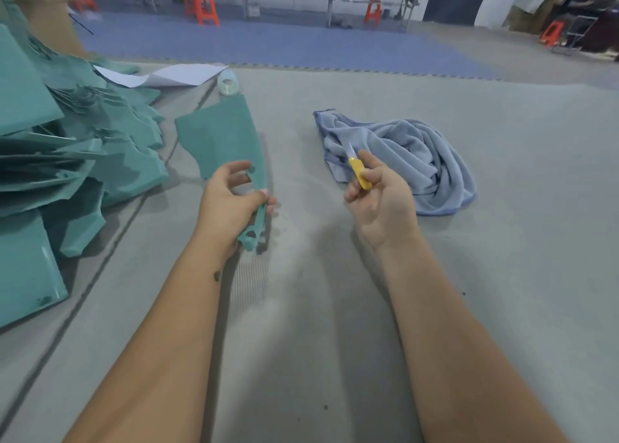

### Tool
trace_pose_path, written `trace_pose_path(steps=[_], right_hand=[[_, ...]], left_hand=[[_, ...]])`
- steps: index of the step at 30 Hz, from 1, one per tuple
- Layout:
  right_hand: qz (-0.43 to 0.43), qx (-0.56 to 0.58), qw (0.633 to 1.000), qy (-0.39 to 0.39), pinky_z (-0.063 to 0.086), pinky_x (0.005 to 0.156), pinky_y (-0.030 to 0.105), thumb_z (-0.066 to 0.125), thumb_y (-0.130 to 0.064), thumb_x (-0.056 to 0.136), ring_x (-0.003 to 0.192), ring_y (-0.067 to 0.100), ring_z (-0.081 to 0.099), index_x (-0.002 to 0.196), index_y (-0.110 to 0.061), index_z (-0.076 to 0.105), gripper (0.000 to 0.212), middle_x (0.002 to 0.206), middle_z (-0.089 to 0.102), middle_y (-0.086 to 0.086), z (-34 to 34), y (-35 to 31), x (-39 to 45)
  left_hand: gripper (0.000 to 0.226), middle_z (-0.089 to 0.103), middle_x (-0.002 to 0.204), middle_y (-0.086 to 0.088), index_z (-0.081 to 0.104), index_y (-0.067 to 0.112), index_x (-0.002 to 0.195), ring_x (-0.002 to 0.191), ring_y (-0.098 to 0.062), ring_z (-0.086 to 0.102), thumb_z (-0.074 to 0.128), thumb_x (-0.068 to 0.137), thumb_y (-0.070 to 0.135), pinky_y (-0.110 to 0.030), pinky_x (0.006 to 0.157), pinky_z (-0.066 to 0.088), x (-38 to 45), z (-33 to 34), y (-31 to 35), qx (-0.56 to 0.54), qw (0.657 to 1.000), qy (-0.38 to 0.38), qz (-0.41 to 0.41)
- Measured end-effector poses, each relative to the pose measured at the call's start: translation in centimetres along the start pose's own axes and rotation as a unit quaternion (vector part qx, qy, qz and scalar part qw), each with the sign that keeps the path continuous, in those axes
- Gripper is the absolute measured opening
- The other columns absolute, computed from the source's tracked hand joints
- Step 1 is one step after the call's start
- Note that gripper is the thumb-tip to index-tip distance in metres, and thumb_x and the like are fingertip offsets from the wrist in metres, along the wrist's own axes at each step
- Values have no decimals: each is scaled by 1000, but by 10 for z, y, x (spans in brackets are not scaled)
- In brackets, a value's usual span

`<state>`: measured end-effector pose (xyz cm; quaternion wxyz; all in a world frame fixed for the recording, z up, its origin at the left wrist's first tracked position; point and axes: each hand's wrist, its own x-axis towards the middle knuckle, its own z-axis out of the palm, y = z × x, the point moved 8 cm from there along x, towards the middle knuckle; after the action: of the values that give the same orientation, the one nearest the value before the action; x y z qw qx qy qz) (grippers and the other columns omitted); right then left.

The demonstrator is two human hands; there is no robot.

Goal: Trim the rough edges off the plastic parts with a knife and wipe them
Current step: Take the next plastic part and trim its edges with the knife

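- A grey mat (335, 308) covers the surface.
- A heap of teal plastic parts (67, 161) lies at its left.
- A crumpled blue cloth (418, 161) lies right of centre.
- White paper sheets (174, 75) and a clear tape roll (228, 83) lie at the far edge.
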<state>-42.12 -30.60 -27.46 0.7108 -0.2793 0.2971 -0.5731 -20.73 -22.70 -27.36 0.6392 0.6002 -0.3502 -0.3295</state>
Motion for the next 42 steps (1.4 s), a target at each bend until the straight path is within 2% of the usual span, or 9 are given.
trace_pose_path(steps=[3, 9, 16, 18, 23, 27, 31, 36, 42], right_hand=[[51, 6, 996, -77, 40, 65, 21, 41, -1, 94, 60, 12, 45, 98, -9, 62, 23, 70, 49, 0, 16, 15, -4], [109, -110, 981, -120, 48, 61, 23, 40, -3, 94, 57, 13, 57, 80, -11, 47, 18, 70, 50, 3, 26, 35, -7], [61, -204, 970, -118, 32, 45, 23, 38, -5, 74, 43, 19, 41, 66, -14, 33, 13, 56, 59, 13, 29, 33, -10], [49, -211, 969, -117, 20, 46, 27, 39, -8, 62, 43, 20, 34, 65, -16, 29, 13, 45, 47, 7, 30, 33, -11], [51, -254, 958, -126, 13, 53, 32, 38, -18, 86, 51, 17, 26, 72, -14, 47, 17, 46, 40, 0, 32, 39, -8], [81, -246, 958, -121, 24, 51, 27, 19, -52, 102, 47, 12, 29, 73, -15, 70, 69, 52, 38, -3, 31, 41, -1], [-45, -338, 939, -57, 35, 57, 27, 47, -34, 101, 53, 9, 39, 69, -22, 58, 36, 56, 44, -10, 22, 24, -1], [-86, -285, 953, -60, 42, 44, 20, 56, -28, 98, 46, 12, 55, 86, -13, 58, 19, 69, 72, 4, 21, 12, -6], [-67, -236, 969, -30, 27, 42, 15, 45, -32, 102, 47, 7, 30, 77, -22, 63, 33, 58, 49, -5, 18, 13, -2]], left_hand=[[47, 64, 99, -7, 45, 16, 115, 58, -10, 67, 67, 81, -8, -23, 57, 55, -4, 8, -4, -28, 999, 9, -30], [3, 58, 63, -9, 59, -2, 92, 44, -11, 55, 57, 92, 0, -19, 46, 48, -6, 21, -6, -18, 998, -22, -52], [19, 54, 44, 3, 54, 18, 101, 37, -12, 52, 42, 103, 32, -18, 35, 42, -4, 23, -15, 43, 983, -116, -137], [20, 52, 43, 5, 52, 19, 96, 35, -11, 49, 39, 103, 33, -18, 34, 39, -4, 26, -16, 93, 974, -152, -142], [10, 54, 47, -2, 46, 10, 90, 36, -15, 47, 37, 92, 14, -23, 37, 39, -7, 29, -20, 110, 965, -162, -172], [15, 58, 53, -4, 50, 10, 108, 42, -16, 54, 38, 99, 10, -24, 39, 42, -9, 32, -15, 76, 973, -173, -129], [23, 52, 49, -1, 54, 30, 111, 38, -13, 47, 34, 105, 20, -19, 35, 38, -11, 36, -11, 13, 974, -191, -117], [20, 47, 48, 1, 53, 14, 93, 34, -11, 40, 38, 103, 22, -16, 32, 29, -6, 30, -15, 43, 981, -149, -117], [29, 39, 44, 3, 57, 15, 93, 34, -11, 32, 33, 105, 24, -15, 36, 26, -5, 32, -3, -17, 988, -151, -40]])
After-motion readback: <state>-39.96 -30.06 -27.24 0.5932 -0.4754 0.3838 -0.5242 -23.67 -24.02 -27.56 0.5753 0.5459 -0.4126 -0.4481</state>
